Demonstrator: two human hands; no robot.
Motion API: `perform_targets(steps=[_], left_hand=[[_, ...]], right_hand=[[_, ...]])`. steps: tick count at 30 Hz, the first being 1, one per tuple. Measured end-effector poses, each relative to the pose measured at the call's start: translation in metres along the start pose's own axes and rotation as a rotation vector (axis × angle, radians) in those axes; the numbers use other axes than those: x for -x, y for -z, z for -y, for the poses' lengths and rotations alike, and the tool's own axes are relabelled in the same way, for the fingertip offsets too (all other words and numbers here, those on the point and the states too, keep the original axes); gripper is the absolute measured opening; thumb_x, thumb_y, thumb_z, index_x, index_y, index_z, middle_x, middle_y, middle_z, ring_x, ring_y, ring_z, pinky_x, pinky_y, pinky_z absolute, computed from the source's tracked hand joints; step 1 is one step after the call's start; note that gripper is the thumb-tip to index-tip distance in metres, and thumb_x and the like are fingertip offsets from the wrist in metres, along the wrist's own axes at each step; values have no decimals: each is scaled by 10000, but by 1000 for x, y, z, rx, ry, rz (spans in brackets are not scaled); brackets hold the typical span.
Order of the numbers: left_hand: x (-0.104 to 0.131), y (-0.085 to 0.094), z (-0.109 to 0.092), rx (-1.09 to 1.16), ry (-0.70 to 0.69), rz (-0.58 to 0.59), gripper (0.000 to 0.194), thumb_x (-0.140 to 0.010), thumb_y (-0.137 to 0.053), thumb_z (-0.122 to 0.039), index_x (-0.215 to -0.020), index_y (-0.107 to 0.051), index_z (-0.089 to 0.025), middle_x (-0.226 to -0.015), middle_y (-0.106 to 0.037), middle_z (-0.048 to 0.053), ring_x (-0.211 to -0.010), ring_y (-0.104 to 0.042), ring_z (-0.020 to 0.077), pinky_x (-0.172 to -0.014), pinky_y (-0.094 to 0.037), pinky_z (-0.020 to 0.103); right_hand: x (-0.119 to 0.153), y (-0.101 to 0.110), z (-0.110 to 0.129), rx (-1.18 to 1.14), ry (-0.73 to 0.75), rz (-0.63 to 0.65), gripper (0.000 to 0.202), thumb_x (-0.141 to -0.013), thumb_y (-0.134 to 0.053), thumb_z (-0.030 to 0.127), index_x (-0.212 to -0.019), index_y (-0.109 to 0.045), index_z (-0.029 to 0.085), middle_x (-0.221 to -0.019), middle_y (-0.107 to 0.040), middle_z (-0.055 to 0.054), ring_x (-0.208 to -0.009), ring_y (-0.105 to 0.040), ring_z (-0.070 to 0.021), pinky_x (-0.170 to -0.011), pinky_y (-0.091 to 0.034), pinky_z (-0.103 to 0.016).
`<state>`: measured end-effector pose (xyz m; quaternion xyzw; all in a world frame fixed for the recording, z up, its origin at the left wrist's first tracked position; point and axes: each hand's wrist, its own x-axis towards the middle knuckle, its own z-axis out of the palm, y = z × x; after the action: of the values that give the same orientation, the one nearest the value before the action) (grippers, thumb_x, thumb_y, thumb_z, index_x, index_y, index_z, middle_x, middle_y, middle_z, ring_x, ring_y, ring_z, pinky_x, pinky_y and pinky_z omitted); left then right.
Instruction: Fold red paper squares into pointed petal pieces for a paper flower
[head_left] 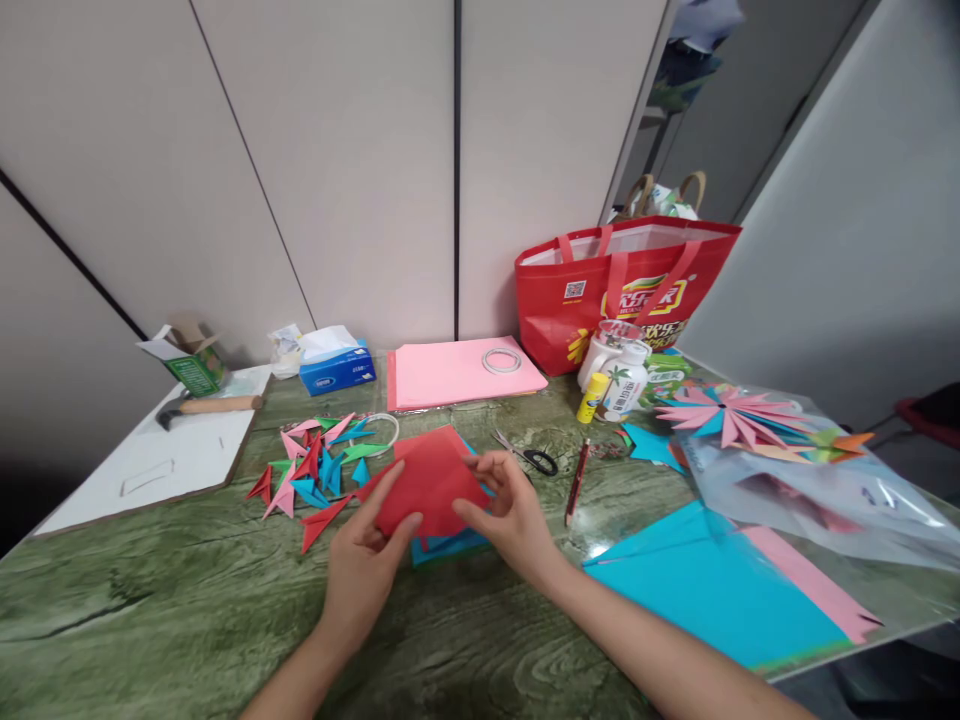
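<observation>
A sheet of red paper (431, 488) is held up between my two hands over the middle of the table. My left hand (369, 535) pinches its left side, thumb in front. On the right edge my right hand (504, 505) grips it with thumb and fingers. Beneath lie more sheets, with blue paper (450, 548) showing at the lower edge. To the left is a pile of folded paper pieces (319, 465) in pink, red, blue and green. Scissors (529, 455) with black handles lie just beyond my right hand, and a dark red pencil (577, 485) is right of them.
A hammer (217, 404) rests on a white board (150, 470) at left. Behind stand a blue tissue box (337, 368), pink paper (450, 375) and a red bag (547, 310). A yellow glue stick (592, 398), paper star (731, 415) and blue sheets (712, 585) are at right.
</observation>
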<state>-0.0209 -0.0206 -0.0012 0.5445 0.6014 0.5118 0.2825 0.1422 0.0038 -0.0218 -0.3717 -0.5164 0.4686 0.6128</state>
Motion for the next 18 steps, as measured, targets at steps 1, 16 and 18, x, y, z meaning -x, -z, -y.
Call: perform_targets(steps=[1,16,18], left_hand=[[1,-1,0,-1,6,44,578,-620,-662,-374,-1146,-579,-148,-437,-183,-102,-386,-182,70,-354,-169,194],[1,-8,-6,329,218,320,746,-597,-665,-244,-1284,-395,-141,-564,-566,-58,-494,-517,79,-513,-429,175],[1,-8,-4,315,223,305,726,-603,-654,-231,-1278,-404,-140,-539,-530,-72,-472,-503,70,-487,-413,166]], right_hand=[[2,-2,1,46,21,19,313,-594,-707,233,-767,-448,211,-916,-563,-23,-924,-535,-172,-792,-431,-277],[3,2,-1,289,-81,121,121,-588,-700,188,-707,-707,207,-728,-704,-25,-728,-608,-201,-778,-439,-359],[4,1,1,302,-86,132,149,-589,-697,182,-735,-712,210,-747,-708,-27,-739,-613,-207,-802,-434,-378]])
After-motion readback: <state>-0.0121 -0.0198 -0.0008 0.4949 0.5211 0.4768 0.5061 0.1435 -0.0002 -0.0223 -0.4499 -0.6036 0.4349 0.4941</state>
